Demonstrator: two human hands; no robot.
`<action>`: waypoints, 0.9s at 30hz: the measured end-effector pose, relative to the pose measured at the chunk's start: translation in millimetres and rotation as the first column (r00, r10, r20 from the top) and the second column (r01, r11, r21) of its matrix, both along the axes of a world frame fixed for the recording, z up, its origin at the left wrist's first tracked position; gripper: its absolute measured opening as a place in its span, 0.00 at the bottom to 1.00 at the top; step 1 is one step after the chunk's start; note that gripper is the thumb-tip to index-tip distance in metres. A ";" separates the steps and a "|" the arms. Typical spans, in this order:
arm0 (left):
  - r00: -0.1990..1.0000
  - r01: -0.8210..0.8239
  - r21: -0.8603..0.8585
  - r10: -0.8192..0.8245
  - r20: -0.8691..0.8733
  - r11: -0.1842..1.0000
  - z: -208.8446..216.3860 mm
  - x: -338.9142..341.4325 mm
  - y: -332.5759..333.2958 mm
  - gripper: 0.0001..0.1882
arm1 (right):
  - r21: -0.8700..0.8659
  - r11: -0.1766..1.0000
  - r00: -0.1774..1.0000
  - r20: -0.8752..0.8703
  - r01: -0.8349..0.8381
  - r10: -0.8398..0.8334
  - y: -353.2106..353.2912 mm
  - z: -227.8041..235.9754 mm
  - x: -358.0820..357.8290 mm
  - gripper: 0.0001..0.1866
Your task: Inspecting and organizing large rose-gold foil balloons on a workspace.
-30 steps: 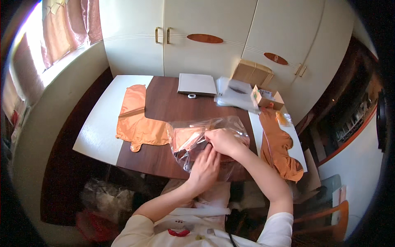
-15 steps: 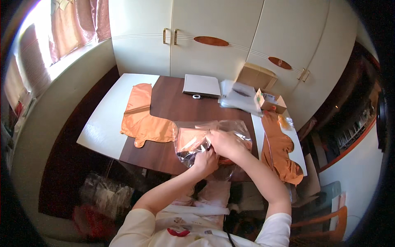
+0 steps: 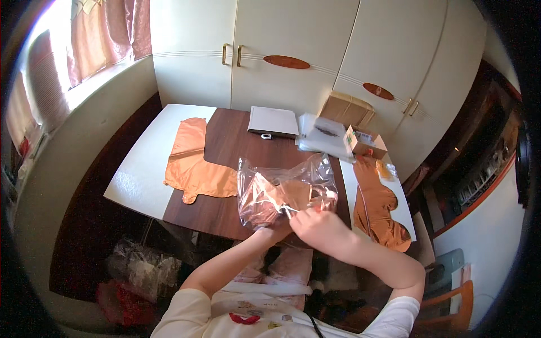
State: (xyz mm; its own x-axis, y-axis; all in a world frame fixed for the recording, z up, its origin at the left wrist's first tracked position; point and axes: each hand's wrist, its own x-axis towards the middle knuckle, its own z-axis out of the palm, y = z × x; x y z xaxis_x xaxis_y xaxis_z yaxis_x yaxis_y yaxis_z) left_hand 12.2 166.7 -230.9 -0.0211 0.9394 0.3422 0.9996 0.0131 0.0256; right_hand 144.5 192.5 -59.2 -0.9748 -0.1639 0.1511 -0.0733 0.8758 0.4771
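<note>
Foil (image 3: pixel 297 192), orange and creased, sits inside the clear bag (image 3: pixel 248 188), which rests on the near part of the counter (image 3: pixel 225 138). The right hand (image 3: pixel 322 228) is at the bag's near edge, its grip narrow, fingertips bunched and apparently pinching the film. The left hand (image 3: pixel 277 228) meets the bag just left of there, but it is largely covered by the other hand, so whether its grip is wide or closed I cannot tell. Working at the near edge probably spares the person a long reach, and two hands together likely keep such slack, slippery film from sliding about. The bag's far corners stand up loosely, perhaps because the gathering at the near side pushes the film upward.

Left of the bag an L-shaped sheet (image 3: pixel 197 169) of orange foil is spread out flat, its end close to the film; right of the bag lies a wavy-edged sheet (image 3: pixel 375 205). Both look thin and limp, which would explain why they are laid out rather than stood up. Beyond the bag are a white flat box (image 3: pixel 273 120), a tape roll (image 3: pixel 266 136), clear sleeves (image 3: pixel 322 138) and an open carton (image 3: pixel 366 143), presumably kept back to leave elbow room.
</note>
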 end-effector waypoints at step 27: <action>0.096 -0.145 0.389 -0.378 0.921 0.910 80.9 1.8 55.9 0.27 | -0.259 0.960 0.919 -0.342 0.110 -0.198 61.3 55.1 -46.6 0.03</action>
